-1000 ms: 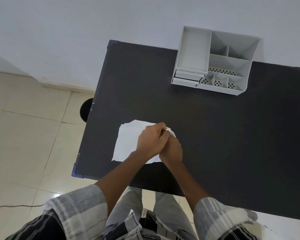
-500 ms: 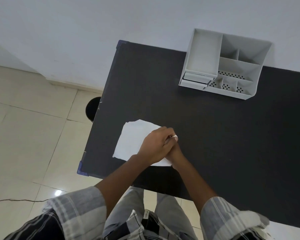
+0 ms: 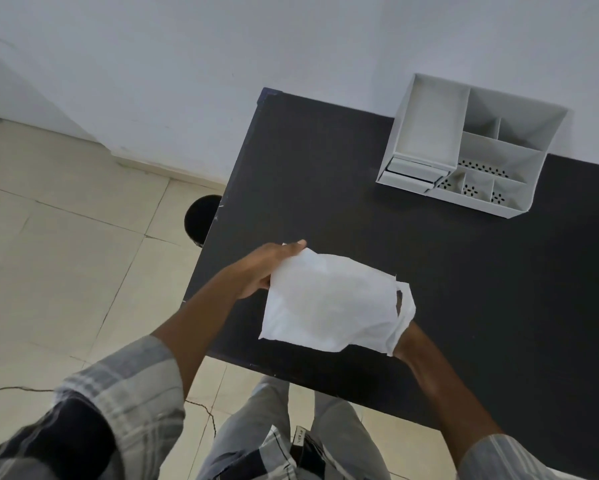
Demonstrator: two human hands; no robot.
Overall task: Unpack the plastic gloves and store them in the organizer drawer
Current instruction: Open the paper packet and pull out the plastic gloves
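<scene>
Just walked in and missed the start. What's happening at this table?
A person holds a white plastic packet above the black table. The left hand grips its left edge; the right hand is mostly hidden under its right end. The grey organizer sits untouched at the table's far side, its drawers shut.

One thin white plastic packet [image 3: 329,306] at centre; one grey multi-compartment plastic organizer [image 3: 471,150] at two o'clock; one black rectangular table [image 3: 325,174]; two bare hands; one round black object [image 3: 199,220] at nine o'clock.
</scene>
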